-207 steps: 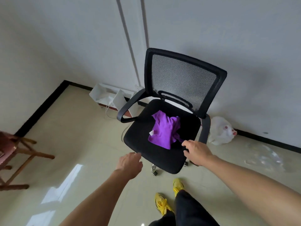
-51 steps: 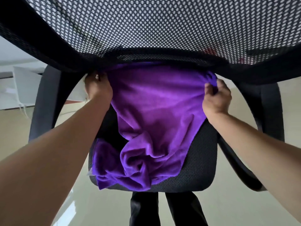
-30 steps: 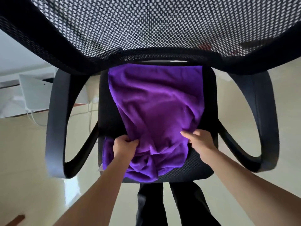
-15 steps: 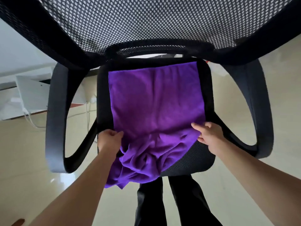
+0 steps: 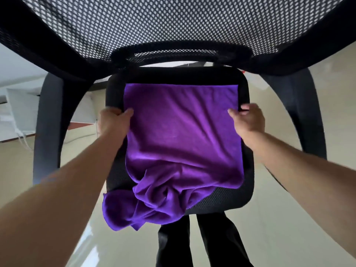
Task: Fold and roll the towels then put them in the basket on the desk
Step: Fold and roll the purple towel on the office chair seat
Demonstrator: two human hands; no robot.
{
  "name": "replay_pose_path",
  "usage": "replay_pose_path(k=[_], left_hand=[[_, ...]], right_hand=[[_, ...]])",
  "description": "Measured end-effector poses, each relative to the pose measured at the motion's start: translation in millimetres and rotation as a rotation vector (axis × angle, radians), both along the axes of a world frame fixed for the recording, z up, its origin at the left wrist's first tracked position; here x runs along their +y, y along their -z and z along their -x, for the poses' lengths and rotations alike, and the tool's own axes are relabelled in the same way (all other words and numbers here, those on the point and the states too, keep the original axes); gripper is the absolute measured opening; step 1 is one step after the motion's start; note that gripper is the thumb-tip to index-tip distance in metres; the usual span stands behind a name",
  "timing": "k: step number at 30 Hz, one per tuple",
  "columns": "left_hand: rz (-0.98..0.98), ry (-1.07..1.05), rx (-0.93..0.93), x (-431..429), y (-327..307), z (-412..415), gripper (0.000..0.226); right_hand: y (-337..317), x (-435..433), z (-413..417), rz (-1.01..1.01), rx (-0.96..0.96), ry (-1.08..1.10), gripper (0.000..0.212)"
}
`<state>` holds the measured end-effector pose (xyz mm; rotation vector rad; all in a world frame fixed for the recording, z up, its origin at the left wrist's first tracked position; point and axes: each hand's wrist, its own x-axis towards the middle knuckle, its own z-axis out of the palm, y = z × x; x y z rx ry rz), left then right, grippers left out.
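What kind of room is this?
Probably an office or a spare room indoors: there is a black mesh office chair, a smooth pale floor, and a purple towel spread on the chair's seat.

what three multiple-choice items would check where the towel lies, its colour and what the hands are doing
1. Where does the towel lie? A on the floor B on the chair seat C in a basket
2. Its colour? A purple B white C green
3. The left hand and right hand? A hang idle B pinch the towel's side edges C grip the armrests
Key: B, it is spread on the seat, near end bunched over the edge; A, plainly purple; B, thumbs lie on the cloth at both edges.
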<state>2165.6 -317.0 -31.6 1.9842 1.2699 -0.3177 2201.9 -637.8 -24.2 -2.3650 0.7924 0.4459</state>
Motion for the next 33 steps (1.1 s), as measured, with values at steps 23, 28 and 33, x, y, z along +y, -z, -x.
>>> replay_pose_path(k=[23, 28, 33], left_hand=[[-0.366, 0.745, -0.172, -22, 0, -7, 0.034], [-0.394, 0.890, 0.058, -22, 2, -35, 0.065], [-0.370, 0.909, 0.141, -23, 2, -41, 0.075]], right_hand=[[17, -2, -49, -0.021, 0.024, 0.096, 0.035], [12, 0, -81, -0.169, 0.050, 0.137, 0.019], [15, 2, -90, -0.317, -0.017, 0.312, 0.020]])
